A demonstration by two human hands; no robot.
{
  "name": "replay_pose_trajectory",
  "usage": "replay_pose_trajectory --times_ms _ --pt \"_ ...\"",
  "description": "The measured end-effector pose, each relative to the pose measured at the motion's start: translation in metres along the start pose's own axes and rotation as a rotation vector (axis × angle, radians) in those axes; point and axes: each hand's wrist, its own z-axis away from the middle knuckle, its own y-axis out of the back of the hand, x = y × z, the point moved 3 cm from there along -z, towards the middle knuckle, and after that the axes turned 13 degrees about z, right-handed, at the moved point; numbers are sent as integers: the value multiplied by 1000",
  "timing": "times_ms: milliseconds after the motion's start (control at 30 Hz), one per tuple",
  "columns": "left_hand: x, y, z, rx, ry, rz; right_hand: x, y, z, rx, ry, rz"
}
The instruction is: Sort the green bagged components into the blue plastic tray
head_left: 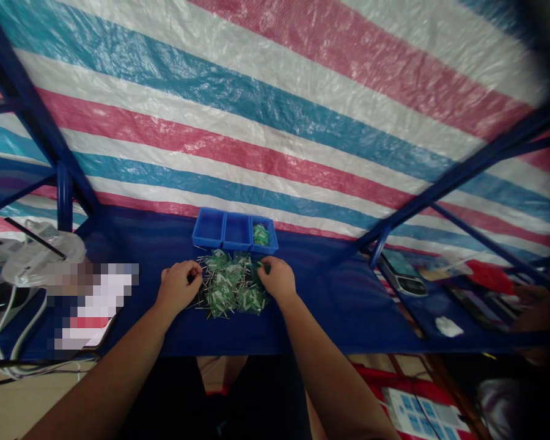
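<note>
A loose pile of small clear-green plastic packets (224, 290) mixed with thin metal pins, perhaps screws or nails (200, 299), lies on the blue table. At the pile's left edge is my left hand (178, 286), its thumb and forefinger curled together. Whatever they may hold is too small to make out. On the opposite side, my right hand (278, 280) pinches a small green packet (266, 267) at its fingertips. Just behind the pile stands a blue tray (223, 231) with three compartments. Similar green packets (260, 234) lie in its right compartment.
Blue metal posts (64, 195) frame the table (339, 293), with a striped plastic sheet (238, 146) behind. White cables (16, 318) and a blurred-out pale object (96, 302) are on the left. Rightward are a scale (406, 278), a white scrap (448, 326) and another person's hand (538, 311).
</note>
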Motion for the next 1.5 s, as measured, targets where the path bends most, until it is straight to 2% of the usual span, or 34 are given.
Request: replay_pose_trajectory --times_ms 100,200,300,400,567,733,867,967,1000,1067,1133,1200,1300,1400,1500 --pt "-1 0 0 2 -6 11 7 1 -1 157 -74 -193" --pt "-2 -1 0 4 -13 15 16 0 -6 303 -149 -516" --pt "-3 -1 0 4 -15 13 21 0 -22 311 -208 -785" --pt "-3 -1 0 8 -17 15 21 11 -44 341 -189 -888" --pt "-4 -1 -1 9 -16 20 22 37 -81 456 -162 -791" --pt "-1 0 0 26 -27 23 17 37 -92 338 -72 -366" --pt "0 2 2 55 -51 21 -3 36 -64 338 32 -129" --pt "1 3 2 63 -46 23 -32 46 -21 343 162 -193" --pt "1 3 2 66 -44 23 -45 50 -2 313 252 -265" --pt "1 3 2 70 -43 24 -72 55 40 156 514 -386" --pt "2 4 2 69 -46 25 -93 57 81 45 686 -417" --pt "3 4 2 68 -46 24 -104 50 113 -59 724 -384" --pt "4 4 3 73 -43 18 -109 32 140 -141 658 -312" --pt "3 5 4 75 -41 13 -108 19 151 -101 615 -280" --pt "3 5 5 73 -32 3 -107 16 157 -22 604 -317"
